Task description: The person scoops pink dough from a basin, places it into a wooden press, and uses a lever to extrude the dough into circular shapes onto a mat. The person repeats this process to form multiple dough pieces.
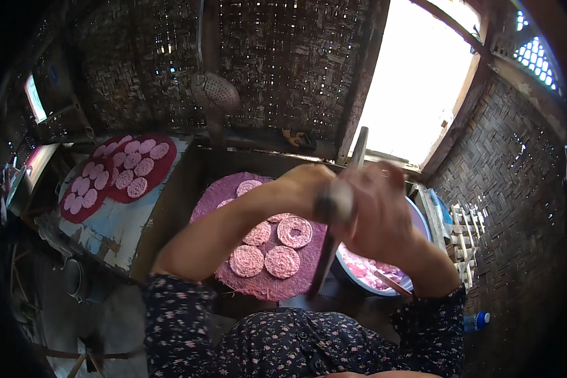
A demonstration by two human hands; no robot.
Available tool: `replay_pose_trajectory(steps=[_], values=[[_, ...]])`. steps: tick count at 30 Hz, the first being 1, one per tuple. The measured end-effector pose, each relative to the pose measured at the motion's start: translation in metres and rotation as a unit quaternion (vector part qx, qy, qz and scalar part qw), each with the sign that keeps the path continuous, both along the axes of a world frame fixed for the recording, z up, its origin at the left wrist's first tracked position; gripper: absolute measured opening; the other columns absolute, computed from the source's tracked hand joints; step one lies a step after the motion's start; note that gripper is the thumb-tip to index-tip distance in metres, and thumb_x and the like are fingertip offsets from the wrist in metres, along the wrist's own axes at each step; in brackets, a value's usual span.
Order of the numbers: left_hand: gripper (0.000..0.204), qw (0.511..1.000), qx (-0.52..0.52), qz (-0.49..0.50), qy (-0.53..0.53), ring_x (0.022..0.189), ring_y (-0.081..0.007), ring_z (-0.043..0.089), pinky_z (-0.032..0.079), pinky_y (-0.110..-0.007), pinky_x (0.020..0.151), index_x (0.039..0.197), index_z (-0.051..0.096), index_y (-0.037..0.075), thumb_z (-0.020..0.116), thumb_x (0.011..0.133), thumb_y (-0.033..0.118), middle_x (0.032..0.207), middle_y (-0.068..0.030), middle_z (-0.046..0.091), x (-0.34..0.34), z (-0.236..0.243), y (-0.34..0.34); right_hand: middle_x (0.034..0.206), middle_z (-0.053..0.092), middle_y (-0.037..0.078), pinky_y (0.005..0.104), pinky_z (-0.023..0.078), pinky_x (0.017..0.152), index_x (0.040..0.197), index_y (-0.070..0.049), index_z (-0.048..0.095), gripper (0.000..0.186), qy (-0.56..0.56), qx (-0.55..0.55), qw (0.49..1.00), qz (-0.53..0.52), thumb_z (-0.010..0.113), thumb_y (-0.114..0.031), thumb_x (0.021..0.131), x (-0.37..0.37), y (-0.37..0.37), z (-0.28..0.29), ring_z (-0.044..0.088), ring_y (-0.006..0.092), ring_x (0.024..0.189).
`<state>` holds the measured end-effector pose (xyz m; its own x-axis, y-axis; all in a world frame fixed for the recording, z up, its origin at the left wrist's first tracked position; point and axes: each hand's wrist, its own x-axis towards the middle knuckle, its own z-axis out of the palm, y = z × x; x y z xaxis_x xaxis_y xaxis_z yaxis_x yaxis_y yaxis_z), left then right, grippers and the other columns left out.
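Observation:
Both hands meet in front of me, smeared by motion, around a short pale cylindrical tool with a dark end (332, 201). My left hand (310, 181) curls over its far side, and my right hand (378, 211) is closed at its right. A long wooden bar (326, 268) runs upright past the hands; whether they touch it I cannot tell. Below my left forearm, a rough purple-pink round mat (290, 287) carries several pink lacy discs (246, 261), one with a hole (294, 232). Under my right forearm, a blue-rimmed basin (365, 288) holds pink and white pieces and a stick (392, 283).
On a worn board (116, 242) at the left lie two dark red mats (154, 184) with more pink discs. A perforated ladle (215, 91) hangs at the woven wall. A slatted rack (466, 236) and a blue-capped bottle (477, 321) are at the right.

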<state>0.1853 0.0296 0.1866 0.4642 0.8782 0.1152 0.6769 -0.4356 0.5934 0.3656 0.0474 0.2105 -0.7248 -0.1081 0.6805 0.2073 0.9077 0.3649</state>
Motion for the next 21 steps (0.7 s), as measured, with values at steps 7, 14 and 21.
replay_pose_trajectory(steps=[7, 14, 21], values=[[0.027, 0.953, 0.126, 0.084, 0.262, 0.071, -0.0289, 0.066, 0.052, -0.038, 0.064, 0.084, 0.061, 0.011, 0.069, 0.072, 0.035, 0.073, -0.0092, 0.064, -0.005, -0.030, -0.059, 0.072, 0.052, 0.004, 0.0242, 0.041, 0.053, 0.108, 0.000, 0.045, 0.046, -0.025, -0.537, 0.842, 0.041, 0.066, -0.002, 0.067, 0.074, -0.003, 0.006, 0.053, 0.0111, 0.063], [0.040, 0.913, -0.025, 0.012, -0.408, 0.080, -0.0235, 0.066, 0.053, -0.039, 0.081, 0.106, 0.060, 0.003, 0.076, 0.070, 0.009, 0.097, -0.0149, 0.065, -0.063, -0.058, -0.080, 0.081, 0.053, 0.007, 0.0334, 0.045, 0.075, 0.119, -0.007, 0.040, 0.034, 0.513, -0.387, 0.700, 0.311, 0.055, -0.012, 0.089, 0.125, 0.022, -0.029, 0.052, 0.0176, 0.077], [0.029, 0.734, 0.240, -0.103, -0.627, 0.134, -0.0435, 0.026, 0.037, -0.059, 0.101, 0.108, 0.060, 0.020, 0.068, 0.083, 0.034, 0.145, -0.0164, 0.031, -0.002, -0.064, -0.061, 0.107, 0.051, 0.009, 0.0429, 0.033, 0.102, 0.116, -0.014, 0.042, 0.030, 0.442, -0.520, 0.591, 0.431, 0.057, -0.022, 0.091, 0.036, -0.025, -0.091, 0.044, 0.0260, 0.116]])
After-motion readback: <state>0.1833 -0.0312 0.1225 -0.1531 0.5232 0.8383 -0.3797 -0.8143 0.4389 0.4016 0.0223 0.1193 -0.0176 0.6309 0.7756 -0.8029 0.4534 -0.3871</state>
